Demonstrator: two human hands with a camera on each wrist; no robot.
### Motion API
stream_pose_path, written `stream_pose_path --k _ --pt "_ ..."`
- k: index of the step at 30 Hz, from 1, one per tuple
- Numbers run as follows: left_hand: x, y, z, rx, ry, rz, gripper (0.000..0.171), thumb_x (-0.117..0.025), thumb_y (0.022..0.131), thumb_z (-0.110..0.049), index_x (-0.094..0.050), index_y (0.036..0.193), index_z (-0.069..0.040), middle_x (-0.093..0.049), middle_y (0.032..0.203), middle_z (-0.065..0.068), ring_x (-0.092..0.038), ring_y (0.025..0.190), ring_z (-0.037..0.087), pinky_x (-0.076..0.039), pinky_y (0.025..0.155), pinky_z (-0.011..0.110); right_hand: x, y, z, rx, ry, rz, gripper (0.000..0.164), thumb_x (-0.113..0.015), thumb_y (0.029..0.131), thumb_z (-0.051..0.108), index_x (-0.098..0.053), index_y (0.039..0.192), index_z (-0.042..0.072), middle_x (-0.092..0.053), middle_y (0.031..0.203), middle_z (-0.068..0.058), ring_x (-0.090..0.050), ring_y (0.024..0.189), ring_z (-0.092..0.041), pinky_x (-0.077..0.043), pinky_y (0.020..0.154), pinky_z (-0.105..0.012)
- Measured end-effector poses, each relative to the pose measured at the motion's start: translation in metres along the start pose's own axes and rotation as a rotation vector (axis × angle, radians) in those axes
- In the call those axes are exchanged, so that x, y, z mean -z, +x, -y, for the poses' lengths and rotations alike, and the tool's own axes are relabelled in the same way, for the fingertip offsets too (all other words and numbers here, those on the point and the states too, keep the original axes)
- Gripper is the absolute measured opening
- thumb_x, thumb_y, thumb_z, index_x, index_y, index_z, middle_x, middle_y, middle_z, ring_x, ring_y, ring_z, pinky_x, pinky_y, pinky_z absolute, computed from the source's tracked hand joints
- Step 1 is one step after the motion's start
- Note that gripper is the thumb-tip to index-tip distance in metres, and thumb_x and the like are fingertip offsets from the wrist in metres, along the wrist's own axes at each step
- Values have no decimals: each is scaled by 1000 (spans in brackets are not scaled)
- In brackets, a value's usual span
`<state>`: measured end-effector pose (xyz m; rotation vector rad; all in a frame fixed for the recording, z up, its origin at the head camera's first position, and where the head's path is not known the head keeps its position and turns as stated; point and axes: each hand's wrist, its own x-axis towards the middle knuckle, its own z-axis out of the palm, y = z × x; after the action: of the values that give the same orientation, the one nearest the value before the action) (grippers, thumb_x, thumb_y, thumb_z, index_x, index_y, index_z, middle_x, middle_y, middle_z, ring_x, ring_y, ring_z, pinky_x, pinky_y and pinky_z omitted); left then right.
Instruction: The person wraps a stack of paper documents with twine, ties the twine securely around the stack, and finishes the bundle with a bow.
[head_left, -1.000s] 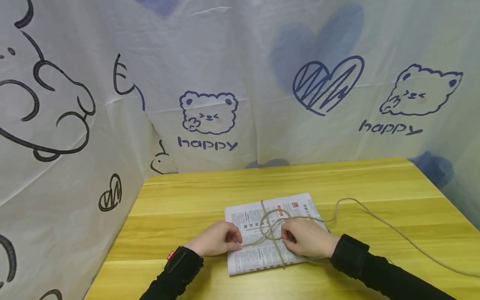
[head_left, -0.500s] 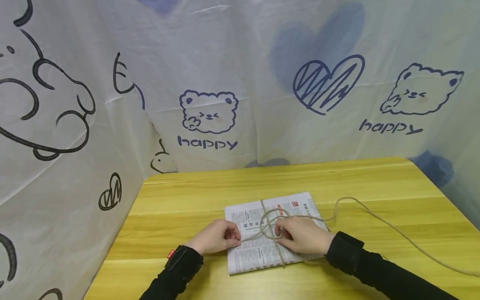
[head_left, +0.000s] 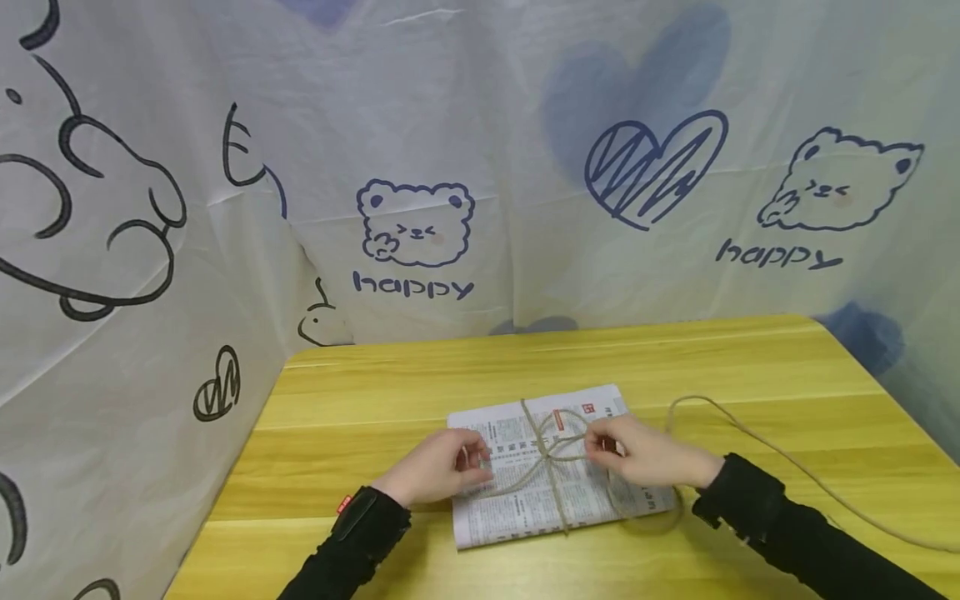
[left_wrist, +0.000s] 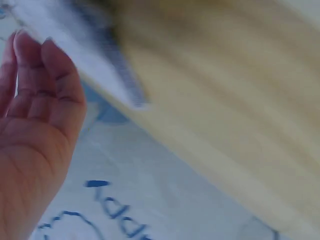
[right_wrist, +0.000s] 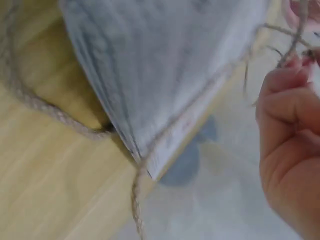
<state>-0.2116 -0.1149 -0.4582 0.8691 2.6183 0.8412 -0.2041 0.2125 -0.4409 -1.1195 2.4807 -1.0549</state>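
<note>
A folded newspaper bundle (head_left: 504,522) lies on the table with twine (head_left: 557,498) running over it and crossing near its middle, where there are loops. My right hand (head_left: 648,452) pinches a loop of that twine above the bundle's right part. In the right wrist view, twine rises from the curled fingertips of the right hand (right_wrist: 290,130). Over the left edge of the newspaper, my left hand (head_left: 438,467) hovers with bent, parted fingers. No twine shows between them, and a strand lies just below. The left wrist view shows the left hand (left_wrist: 40,115) beside the blurred newspaper (left_wrist: 100,65).
The yellow wood-grain table (head_left: 390,392) carries the bundle near its front. A long twine tail (head_left: 795,464) curves away to the right edge. White printed cloth (head_left: 525,208) hangs behind and at the left side of the table.
My right hand has moved right and pulled a twine loop, and the coils at the crossing have drawn smaller. My left hand has let go of the strand it pinched.
</note>
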Motion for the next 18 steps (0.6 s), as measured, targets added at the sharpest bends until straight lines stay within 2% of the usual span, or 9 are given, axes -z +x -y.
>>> stream_pose_path --k 3,7,10,12,15,18 --pt "0 9 -25 -58 12 -19 22 -70 96 -28 -67 112 -13 -57 83 -7 -47 65 5 -41 63 21 12 -2 2 36 131 -1 17 -50 106 8 -58 91 4 -47 76 1 -40 66 -1 -36 62 -26" --pt "-9 27 -56 -174 57 -21 34 -69 97 -31 -64 125 -13 -57 82 -8 -44 63 4 -39 63 18 22 0 7 77 340 6 20 -42 108 7 -50 91 -1 -38 73 -9 -34 60 -16 -34 58 -29" --pt "-17 38 -71 -252 99 -32 31 -66 99 -31 -67 124 -13 -58 78 -8 -43 61 1 -37 63 15 26 1 12 86 514 23 22 -37 109 9 -44 95 -6 -33 74 -13 -26 59 -26 -29 55 -33" --pt "-20 42 -77 -266 92 -58 22 -63 101 -28 -70 115 -13 -60 76 -7 -42 59 0 -36 62 14 26 0 12 82 579 19 23 -36 110 12 -42 98 -7 -33 76 -12 -23 60 -26 -26 55 -35" --pt "-21 44 -80 -244 -9 -102 20 -56 105 -25 -72 103 -12 -63 76 -1 -42 59 1 -36 62 16 25 0 8 58 568 -45 25 -36 111 13 -46 101 -8 -39 77 -15 -25 58 -23 -26 53 -35" --pt "-17 43 -78 -215 -160 -128 24 -53 106 -26 -71 101 -11 -67 81 9 -43 61 4 -36 63 19 20 -2 -1 -2 391 -121 23 -42 110 15 -53 105 -5 -51 84 -15 -42 63 -15 -38 58 -30"
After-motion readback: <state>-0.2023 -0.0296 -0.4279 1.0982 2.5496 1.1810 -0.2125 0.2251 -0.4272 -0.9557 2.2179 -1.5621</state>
